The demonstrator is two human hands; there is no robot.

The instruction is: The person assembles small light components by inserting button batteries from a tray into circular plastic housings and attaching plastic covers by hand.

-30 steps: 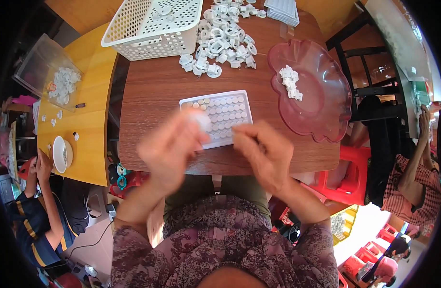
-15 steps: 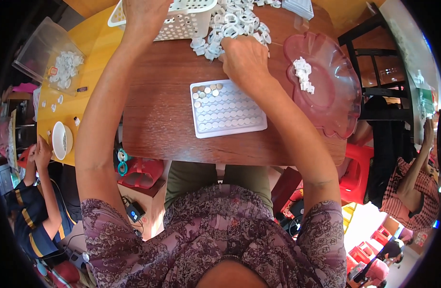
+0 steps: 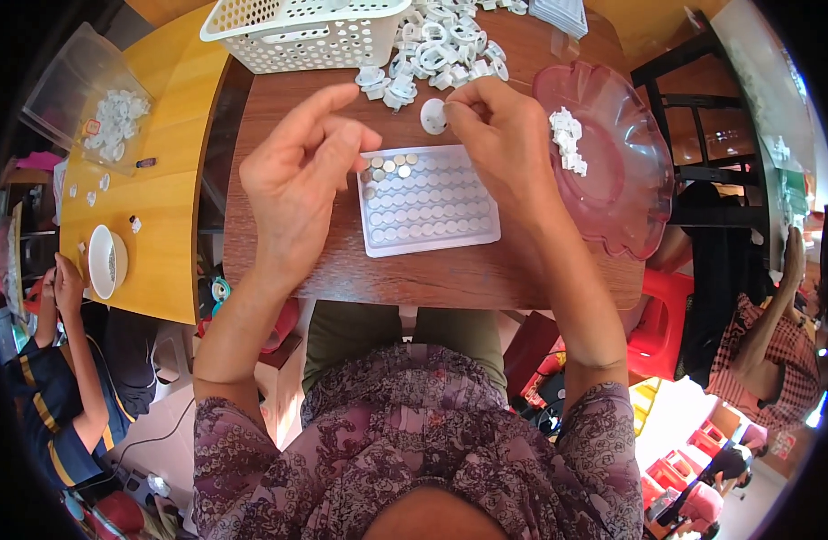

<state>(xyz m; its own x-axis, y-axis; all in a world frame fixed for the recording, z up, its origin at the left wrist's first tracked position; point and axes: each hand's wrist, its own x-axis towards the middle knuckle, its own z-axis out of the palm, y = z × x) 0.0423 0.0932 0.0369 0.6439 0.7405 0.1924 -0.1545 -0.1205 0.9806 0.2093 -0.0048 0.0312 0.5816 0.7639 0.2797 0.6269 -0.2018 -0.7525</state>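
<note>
My right hand (image 3: 504, 130) pinches a small round white plastic piece (image 3: 434, 116) between thumb and fingertips, just above the far edge of the tray. My left hand (image 3: 297, 180) hovers at the tray's left side, fingers apart and nothing visible in them. Between and below both hands lies a white plastic tray (image 3: 432, 249) with rows of round pockets. Several coin-like metal discs (image 3: 405, 171) sit in its far left pockets. Beyond the hands spreads a heap of white ring-shaped plastic parts (image 3: 436, 54).
A white perforated basket (image 3: 315, 49) stands at the far left of the brown table (image 3: 342, 286). On the right, a pink scalloped dish (image 3: 616, 202) holds small white pieces (image 3: 569, 139). A person's hand (image 3: 69, 283) is near a white bowl (image 3: 108, 261) at the adjoining yellow table (image 3: 166, 198).
My left hand has come back from the basket to the tray's left side. My right hand has drawn back from the heap with a round white plastic piece.
</note>
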